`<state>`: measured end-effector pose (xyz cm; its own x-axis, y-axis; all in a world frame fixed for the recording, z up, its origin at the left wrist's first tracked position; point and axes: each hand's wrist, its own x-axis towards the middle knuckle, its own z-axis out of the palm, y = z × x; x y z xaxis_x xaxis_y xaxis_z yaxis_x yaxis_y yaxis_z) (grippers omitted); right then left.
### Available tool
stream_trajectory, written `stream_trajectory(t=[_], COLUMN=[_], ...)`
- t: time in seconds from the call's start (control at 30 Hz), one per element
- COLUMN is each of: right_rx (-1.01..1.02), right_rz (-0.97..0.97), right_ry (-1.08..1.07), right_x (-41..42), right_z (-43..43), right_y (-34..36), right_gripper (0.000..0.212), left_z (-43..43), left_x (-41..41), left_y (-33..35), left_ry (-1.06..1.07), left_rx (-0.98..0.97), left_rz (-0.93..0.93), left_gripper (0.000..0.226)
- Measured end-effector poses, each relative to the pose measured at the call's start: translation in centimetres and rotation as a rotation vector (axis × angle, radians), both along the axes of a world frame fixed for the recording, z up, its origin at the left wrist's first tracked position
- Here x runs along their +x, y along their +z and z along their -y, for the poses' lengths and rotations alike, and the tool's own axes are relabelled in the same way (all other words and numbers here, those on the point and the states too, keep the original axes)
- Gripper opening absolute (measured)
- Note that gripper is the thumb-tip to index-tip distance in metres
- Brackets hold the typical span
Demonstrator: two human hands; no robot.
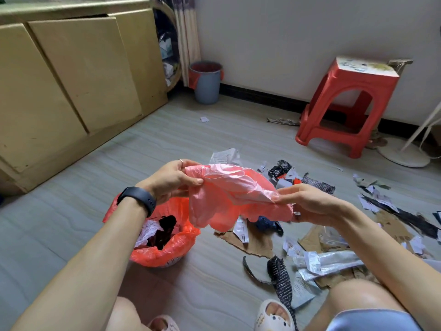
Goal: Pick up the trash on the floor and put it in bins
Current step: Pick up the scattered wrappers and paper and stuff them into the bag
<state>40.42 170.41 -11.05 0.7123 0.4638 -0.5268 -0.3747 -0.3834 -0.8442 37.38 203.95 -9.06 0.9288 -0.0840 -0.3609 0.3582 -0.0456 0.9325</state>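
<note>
While gripping crumpled pink thin-plastic bag (pixel 229 194) in mid-air, pinched one edge with left hand (pixel 171 180), opposite corner with right hand (pixel 307 201). Held it just above red-lined white basket bin (pixel 167 252). Observed torn cardboard and paper scraps (pixel 259 243) strewn on grey floor (pixel 214 278).

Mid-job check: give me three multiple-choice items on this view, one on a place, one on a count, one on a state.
1. Where does the blue-grey round plastic bin stand?
A. by the far wall, beside the curtain
B. at the person's feet
C. in the person's lap

2. How many bins lined with red plastic show?
A. one
B. two
C. three

3. The thin pink plastic bag is:
A. flat on the floor
B. inside a bin
C. pinched by both hands

Answers:
1 A: it sits at the far wall, next to the curtain.
2 B: that bin plus the white mesh basket under the left forearm.
3 C: the left hand and the right hand each pinch an edge.
</note>
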Motion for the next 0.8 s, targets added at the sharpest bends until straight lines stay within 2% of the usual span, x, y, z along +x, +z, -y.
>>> stream_trajectory(t=[0.1,0.3,0.5,0.6,0.67,0.8], right_rx=[0.043,0.29,0.407,0.422,0.421,0.365], right_rz=[0.061,0.024,0.109,0.109,0.071,0.014], right_ry=[-0.091,-0.271,-0.426,-0.497,-0.525,-0.498], right_x=[0.3,0.3,0.9,1.0,1.0,0.6], right_z=[0.1,-0.7,-1.1,-1.0,-1.1,-1.0], right_y=[-0.1,-0.4,0.1,-0.2,-0.5,-0.5], right_gripper=[0.027,0.021,0.032,0.037,0.033,0.017], left_z=[-0.5,-1.3,-0.8,-1.0,-1.1,-1.3], left_x=[0.0,-0.5,0.2,0.2,0.0,-0.4], left_y=[-0.4,-1.2,-0.4,-0.5,-0.6,-0.2], left_ry=[0.038,-0.095,0.082,0.096,0.087,-0.033], left_rx=[-0.022,0.023,-0.122,-0.299,-0.373,-0.223], left_rz=[-0.029,-0.079,0.012,-0.076,-0.136,-0.184], left_gripper=[0.037,0.024,0.038,0.044,0.045,0.03])
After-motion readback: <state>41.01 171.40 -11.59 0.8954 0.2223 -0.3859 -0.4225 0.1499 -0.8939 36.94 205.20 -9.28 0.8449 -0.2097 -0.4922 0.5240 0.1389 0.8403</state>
